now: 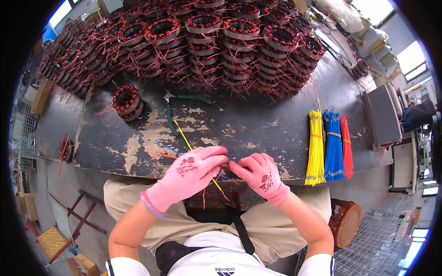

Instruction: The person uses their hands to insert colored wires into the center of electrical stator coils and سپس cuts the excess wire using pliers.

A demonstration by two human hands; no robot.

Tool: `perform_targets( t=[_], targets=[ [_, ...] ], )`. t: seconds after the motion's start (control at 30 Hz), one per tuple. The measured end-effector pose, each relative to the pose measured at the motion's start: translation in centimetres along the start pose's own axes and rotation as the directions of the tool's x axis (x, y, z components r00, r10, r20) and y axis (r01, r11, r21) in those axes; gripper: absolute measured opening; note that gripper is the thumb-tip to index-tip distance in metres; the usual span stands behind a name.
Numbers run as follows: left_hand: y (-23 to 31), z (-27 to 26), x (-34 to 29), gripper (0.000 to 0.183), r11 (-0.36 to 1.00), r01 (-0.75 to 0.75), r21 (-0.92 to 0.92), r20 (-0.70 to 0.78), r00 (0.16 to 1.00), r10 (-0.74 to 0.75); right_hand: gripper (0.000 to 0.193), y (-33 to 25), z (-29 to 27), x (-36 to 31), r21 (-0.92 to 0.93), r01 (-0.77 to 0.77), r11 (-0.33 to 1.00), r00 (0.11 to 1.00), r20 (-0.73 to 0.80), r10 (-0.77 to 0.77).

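Both my hands wear pink gloves and work close together at the table's near edge. My left hand (pixel 189 174) is closed around a yellow wire (pixel 183 135), a blue wire (pixel 167 147) and a red wire (pixel 161 155), whose ends stick out toward the far left. The yellow one also comes out below, over my lap. Opposite it, my right hand (pixel 261 175) pinches thin wire ends, their tips mostly covered by the fingers. Beyond my left hand lie pliers with green handles (pixel 171 121), jaws spread. Farther left stand a few stacked copper-wound stator rings (pixel 125 101).
Tall stacks of stator rings (pixel 202 46) with loose red leads fill the far side of the worn dark table (pixel 258 124). At right lie bundles of yellow wires (pixel 315 147), blue wires (pixel 333 147) and red wires (pixel 346 149). Another wired ring (pixel 65 149) sits at far left.
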State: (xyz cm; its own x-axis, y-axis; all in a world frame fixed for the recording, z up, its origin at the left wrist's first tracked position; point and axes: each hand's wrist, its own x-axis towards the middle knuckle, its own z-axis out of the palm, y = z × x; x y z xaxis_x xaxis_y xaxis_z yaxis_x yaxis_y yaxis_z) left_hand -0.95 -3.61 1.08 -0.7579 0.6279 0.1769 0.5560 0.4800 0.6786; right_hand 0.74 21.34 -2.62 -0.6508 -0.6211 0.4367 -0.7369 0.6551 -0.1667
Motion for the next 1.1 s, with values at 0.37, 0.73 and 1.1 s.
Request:
perform_targets(
  t=[0.37, 0.73, 1.1],
  targets=[
    [-1.7, -2.8, -2.3, 0.088, 0.939, -0.081, 0.335, 0.160, 0.987, 0.029, 0.033, 1.1, -1.1, 1.4, 0.253, -0.129, 0.959, 0.985, 0.144, 0.094],
    [-1.5, -1.7, -6.8, 0.089, 0.886, 0.197, 0.421, -0.122, 0.980, -0.160, 0.114, -2.6, 7.9, 20.2, -0.371, -0.321, 0.872, 0.805, 0.379, 0.457],
    [-4.0, -4.1, -9.2, 0.088, 0.890, 0.257, 0.376, -0.221, 0.958, -0.183, 0.069, 0.1, 6.5, 17.7, 0.208, -0.636, 0.743, 0.757, 0.355, 0.549]
  ],
)
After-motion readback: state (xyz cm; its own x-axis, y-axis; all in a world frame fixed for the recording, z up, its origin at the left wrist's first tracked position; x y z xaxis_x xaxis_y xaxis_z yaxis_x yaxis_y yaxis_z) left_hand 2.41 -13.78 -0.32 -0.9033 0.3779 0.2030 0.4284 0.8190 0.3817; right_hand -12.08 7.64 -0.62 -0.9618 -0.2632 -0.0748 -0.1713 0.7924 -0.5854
